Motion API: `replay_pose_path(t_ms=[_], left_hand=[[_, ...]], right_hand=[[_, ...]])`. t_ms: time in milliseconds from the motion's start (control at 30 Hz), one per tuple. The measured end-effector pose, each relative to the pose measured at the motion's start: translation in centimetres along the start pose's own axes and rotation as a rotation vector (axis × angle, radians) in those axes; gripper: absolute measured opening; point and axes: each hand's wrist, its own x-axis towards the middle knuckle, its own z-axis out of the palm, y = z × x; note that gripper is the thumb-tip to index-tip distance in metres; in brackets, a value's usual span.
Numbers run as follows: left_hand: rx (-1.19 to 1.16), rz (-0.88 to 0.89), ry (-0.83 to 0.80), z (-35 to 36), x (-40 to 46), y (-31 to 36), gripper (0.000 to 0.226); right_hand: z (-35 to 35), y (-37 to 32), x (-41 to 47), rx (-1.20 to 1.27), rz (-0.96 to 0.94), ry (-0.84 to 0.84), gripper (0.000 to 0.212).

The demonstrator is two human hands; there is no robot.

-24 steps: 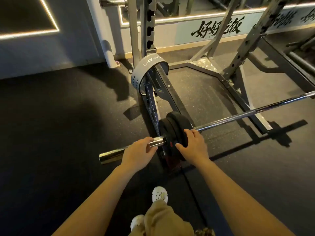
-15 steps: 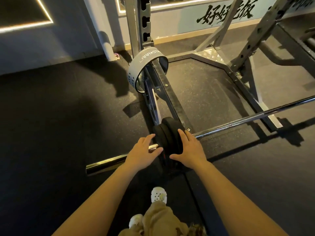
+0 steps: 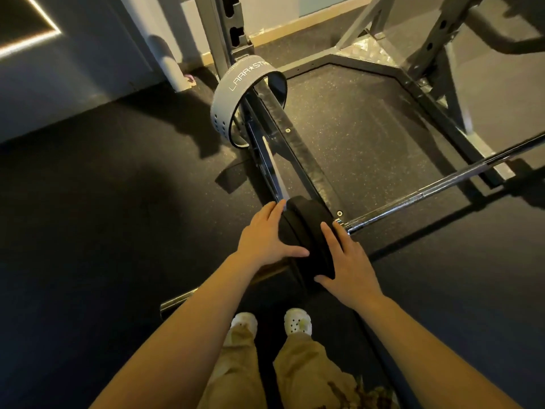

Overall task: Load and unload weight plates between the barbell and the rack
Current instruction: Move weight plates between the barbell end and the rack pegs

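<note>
Two small black weight plates (image 3: pixel 306 228) sit side by side on the sleeve of a steel barbell (image 3: pixel 436 187) that lies low across the floor. My left hand (image 3: pixel 265 237) lies on the outer plate's left face, its fingers spread over the rim and the thumb across the front. My right hand (image 3: pixel 348 261) holds the right side of the plates, fingers pointing up along the inner face. The sleeve's free end (image 3: pixel 177 302) pokes out under my left forearm.
A grey lifting belt (image 3: pixel 236 93) hangs over the rack's base rail (image 3: pixel 298 160). Grey rack uprights (image 3: pixel 224 31) and angled braces (image 3: pixel 436 48) stand behind. Black rubber flooring spreads left. My two white shoes (image 3: pixel 298 321) stand just behind the bar.
My left hand has left the bare sleeve and come onto the outer plate's face. My right hand has slid lower around the plates. The view has moved closer and tipped down.
</note>
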Motion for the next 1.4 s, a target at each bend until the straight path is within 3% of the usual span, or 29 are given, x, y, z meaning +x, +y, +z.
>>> replay_pose_path(t_ms=[233, 800, 867, 933, 967, 1067, 1133, 1200, 1300, 1333, 1400], left_hand=[[-0.026, -0.005, -0.233, 1.4, 1.9, -2.0, 0.126], [-0.053, 0.019, -0.204, 1.4, 2.4, -2.6, 0.118], [-0.059, 0.032, -0.198, 1.5, 2.0, -2.6, 0.116], [-0.085, 0.037, -0.206, 1.4, 2.0, -2.8, 0.115], [-0.103, 0.031, -0.216, 1.3, 2.2, -2.8, 0.115], [-0.099, 0.015, -0.261, 0.5, 3.0, -2.5, 0.117], [-0.065, 0.015, -0.280, 0.1, 3.8, -2.5, 0.115], [-0.060, 0.004, -0.276, -0.2, 4.4, -2.2, 0.108], [-0.145, -0.027, -0.287, 0.2, 4.7, -1.9, 0.101], [-0.175, -0.030, -0.280, 0.4, 4.6, -2.0, 0.099], [-0.217, -0.034, -0.255, 0.8, 4.4, -2.1, 0.097]], right_hand=[[0.4, -1.0, -0.3, -0.056, 0.077, 0.012, 0.113], [-0.1, -2.8, -0.7, -0.118, 0.159, 0.028, 0.109], [0.1, -4.0, -2.0, 0.089, 0.247, 0.207, 0.100], [0.7, -5.4, -3.8, 0.533, 0.484, 0.482, 0.081], [0.9, -5.9, -4.6, 0.758, 0.626, 0.513, 0.072], [2.2, -6.3, -6.1, 1.337, 0.995, 0.144, 0.059], [3.1, -6.2, -5.8, 1.446, 1.088, -0.010, 0.062], [4.0, -6.1, -4.4, 1.446, 1.094, -0.004, 0.075], [5.2, -6.2, -2.1, 1.524, 1.089, 0.039, 0.125], [5.6, -6.1, -1.7, 1.515, 1.099, 0.047, 0.129], [6.3, -6.2, -1.6, 1.467, 1.094, 0.060, 0.110]])
